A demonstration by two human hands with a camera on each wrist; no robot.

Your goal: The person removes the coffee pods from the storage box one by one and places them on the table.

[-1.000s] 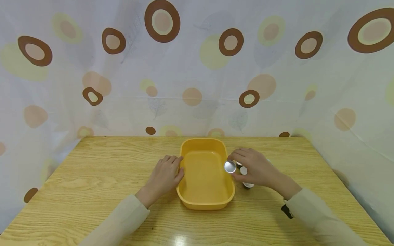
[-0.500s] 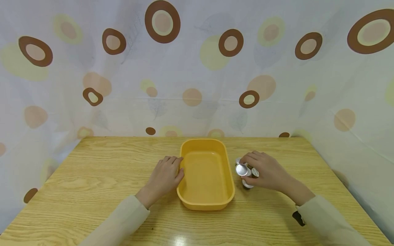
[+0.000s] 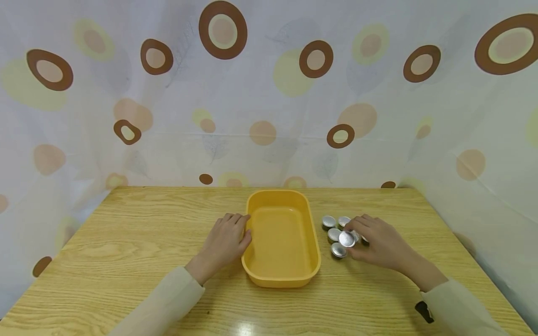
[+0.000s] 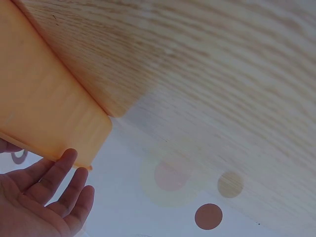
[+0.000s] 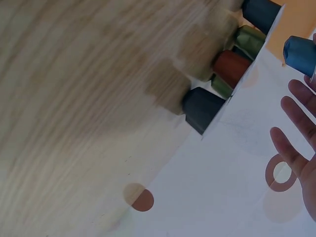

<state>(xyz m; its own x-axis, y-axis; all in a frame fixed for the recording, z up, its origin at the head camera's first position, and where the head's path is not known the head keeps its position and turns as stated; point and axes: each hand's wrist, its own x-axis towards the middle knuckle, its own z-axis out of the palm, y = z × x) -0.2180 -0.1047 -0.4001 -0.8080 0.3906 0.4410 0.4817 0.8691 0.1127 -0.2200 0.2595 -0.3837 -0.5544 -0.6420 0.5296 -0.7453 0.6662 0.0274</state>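
Right hand (image 3: 380, 242) pinches one foil-topped capsule (image 3: 346, 239) between thumb and fingertips, just above the cluster of capsules (image 3: 334, 228) on the table (image 3: 126, 252), right of the yellow tub (image 3: 280, 275). Wrist view: held capsule has a blue body (image 5: 299, 53); the others are dark blue, red and green. Left hand (image 3: 224, 240) lies flat, fingers straight, touching the tub's left rim.
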